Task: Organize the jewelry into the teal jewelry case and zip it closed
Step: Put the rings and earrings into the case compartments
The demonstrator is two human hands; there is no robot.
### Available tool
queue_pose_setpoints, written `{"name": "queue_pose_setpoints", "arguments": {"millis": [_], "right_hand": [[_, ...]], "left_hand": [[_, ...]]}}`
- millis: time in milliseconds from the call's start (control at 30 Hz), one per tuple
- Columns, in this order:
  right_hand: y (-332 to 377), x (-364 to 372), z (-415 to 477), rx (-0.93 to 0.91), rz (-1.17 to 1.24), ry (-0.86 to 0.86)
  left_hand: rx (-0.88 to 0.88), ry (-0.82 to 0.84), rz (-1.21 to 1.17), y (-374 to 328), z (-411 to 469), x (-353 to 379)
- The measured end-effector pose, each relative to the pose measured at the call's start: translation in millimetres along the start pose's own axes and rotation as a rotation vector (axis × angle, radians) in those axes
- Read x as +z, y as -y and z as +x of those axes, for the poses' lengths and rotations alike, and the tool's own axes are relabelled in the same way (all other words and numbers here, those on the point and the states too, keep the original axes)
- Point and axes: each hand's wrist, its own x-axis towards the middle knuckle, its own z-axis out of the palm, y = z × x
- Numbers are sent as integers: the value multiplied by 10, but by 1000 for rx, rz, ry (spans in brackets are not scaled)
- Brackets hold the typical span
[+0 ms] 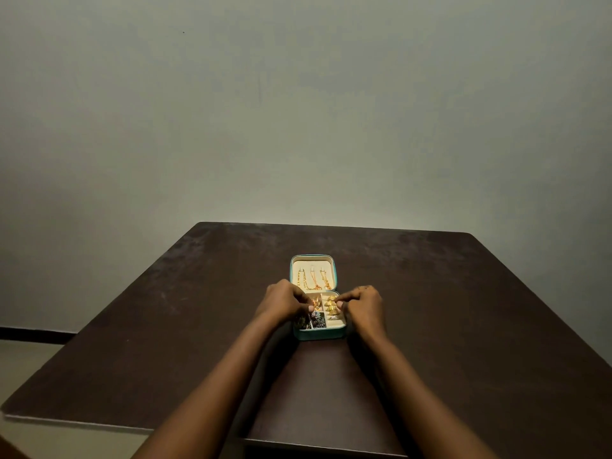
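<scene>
Flanking the open teal jewelry case (319, 334), left hand (284, 300) and right hand (363, 306), both curled over its tray, grip unclear

— What is the person wearing?
— Only bare arms show: the left forearm (212, 392) and right forearm (414, 392), slender, down to the bare left hand (284, 301) and right hand (362, 306).

A dark brown table (165, 326) is seen, with dull marks on its top. A plain grey-green wall (298, 111) is seen behind it. At the left, a black strip (33, 334) is set along the wall's bottom, above a pale floor (29, 356).
</scene>
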Motion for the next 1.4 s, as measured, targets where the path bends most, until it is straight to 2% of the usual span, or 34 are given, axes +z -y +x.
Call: {"name": "queue_pose_setpoints", "arguments": {"millis": [100,400,867,1167,1400], "right_hand": [[-7,-35,51,5,-36,-48],[-74,-49,28,88,32,-86],[-142,55,22,81,43,70],[-206,75,52,73,71,80],[-222,84,92,76,150,77]], "left_hand": [[35,-30,36,-56,-4,57],[-20,-40,121,-48,32,147],[-17,-71,122,37,64,233],[-225,-77,-133,59,98,203],[-220,-15,-254,136,153,154]]}}
